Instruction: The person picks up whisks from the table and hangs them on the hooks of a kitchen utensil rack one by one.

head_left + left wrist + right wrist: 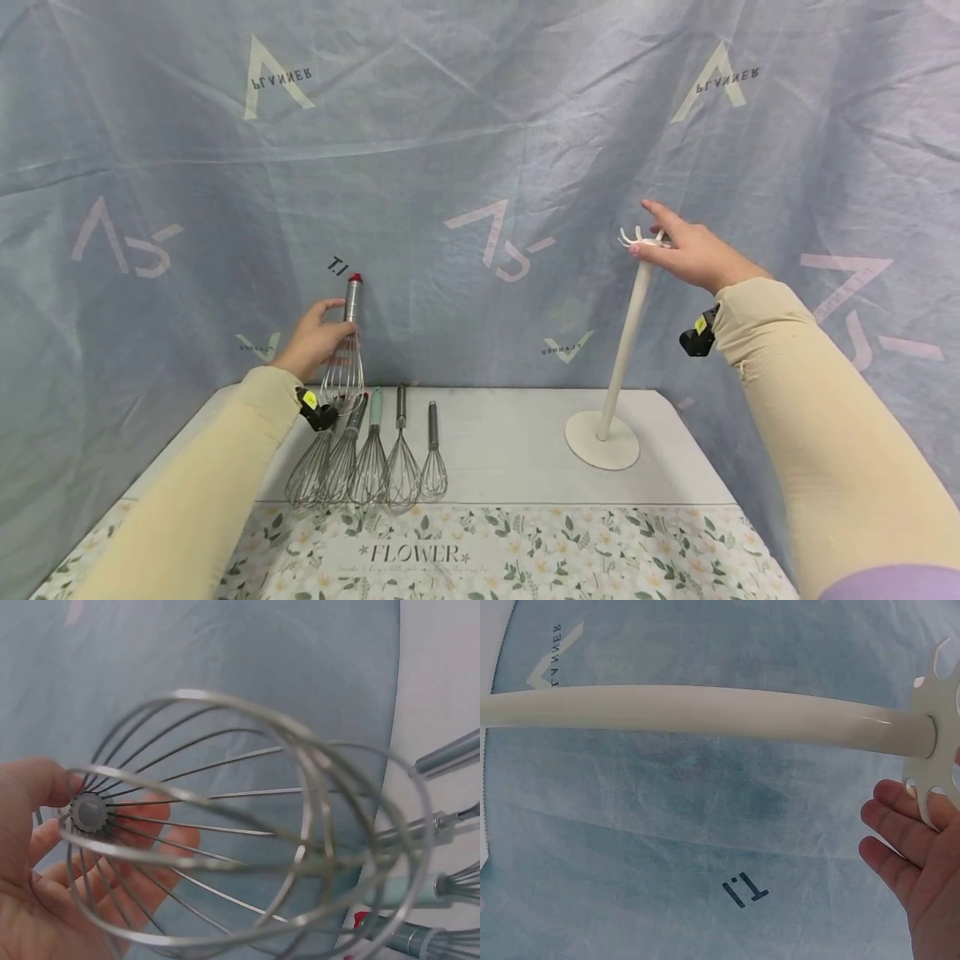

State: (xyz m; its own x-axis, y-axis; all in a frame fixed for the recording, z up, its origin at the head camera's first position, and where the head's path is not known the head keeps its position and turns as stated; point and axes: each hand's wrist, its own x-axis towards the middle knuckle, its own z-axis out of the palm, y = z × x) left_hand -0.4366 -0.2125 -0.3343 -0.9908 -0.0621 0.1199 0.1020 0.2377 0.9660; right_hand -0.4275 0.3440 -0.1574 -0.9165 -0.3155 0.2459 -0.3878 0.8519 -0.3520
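Note:
My left hand (318, 340) grips a wire balloon whisk (352, 304) by the lower part of its metal handle, the red tip up and the wire loops hanging down. In the left wrist view the whisk's loops (300, 855) fill the middle, with thumb and fingers around the handle's base. At the right, my right hand (693, 250) holds the top of a tall white stand (628, 350), thumb and fingers about its ring of hooks. The right wrist view shows fingers (904, 832) beside the hook ring (934, 724); the thumb is mostly hidden there.
Several whisks lie side by side on the white table (510, 450), among them one with a teal handle (376, 408) and a small one (433, 471). The stand's round base (585, 450) rests at the right. A flowered mat (562, 550) covers the front; a grey-blue cloth (465, 275) hangs behind.

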